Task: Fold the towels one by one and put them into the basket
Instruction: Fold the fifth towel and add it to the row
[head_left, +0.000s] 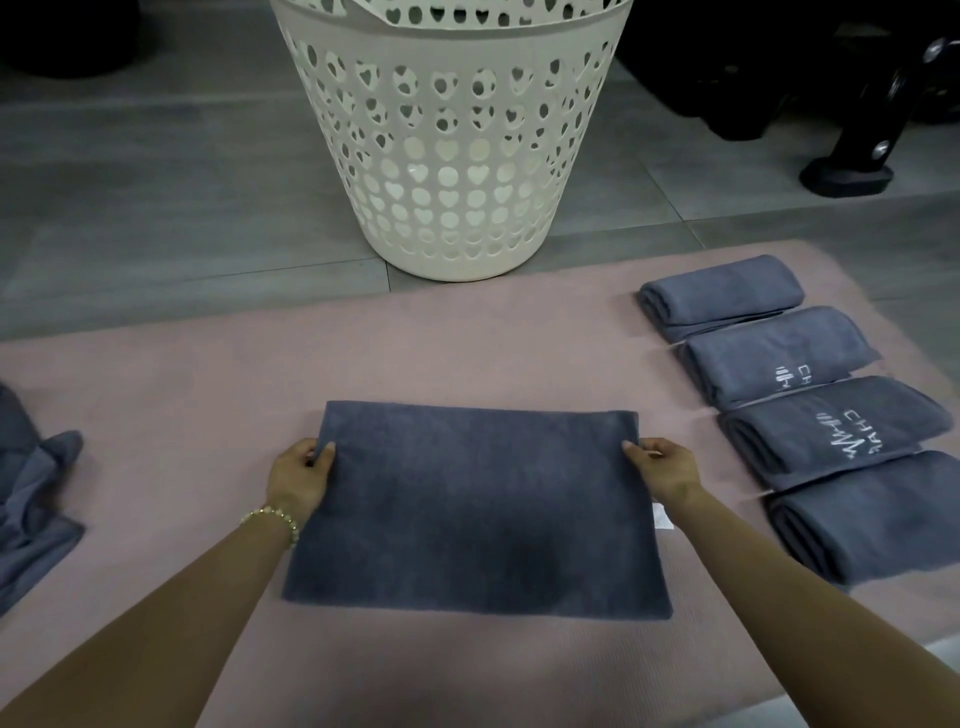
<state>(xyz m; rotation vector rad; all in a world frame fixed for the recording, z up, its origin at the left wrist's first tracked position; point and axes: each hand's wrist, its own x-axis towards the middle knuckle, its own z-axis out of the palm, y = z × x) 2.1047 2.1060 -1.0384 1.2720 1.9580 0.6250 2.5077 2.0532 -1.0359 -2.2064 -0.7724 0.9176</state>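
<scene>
both hands pinch the flat dark blue-grey terry towel (475, 512) on the pink mat (208, 389): left hand (298, 480) at its left edge, right hand (662, 467) at its right, perforated cream plastic basket (452, 140) standing behind.

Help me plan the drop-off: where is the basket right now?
In the head view the white basket stands on the floor at top centre, just beyond the pink mat's far edge, straight ahead of the flat towel.

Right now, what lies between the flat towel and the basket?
Head view: only bare pink mat between the flat towel and the basket; nothing rests there.
</scene>
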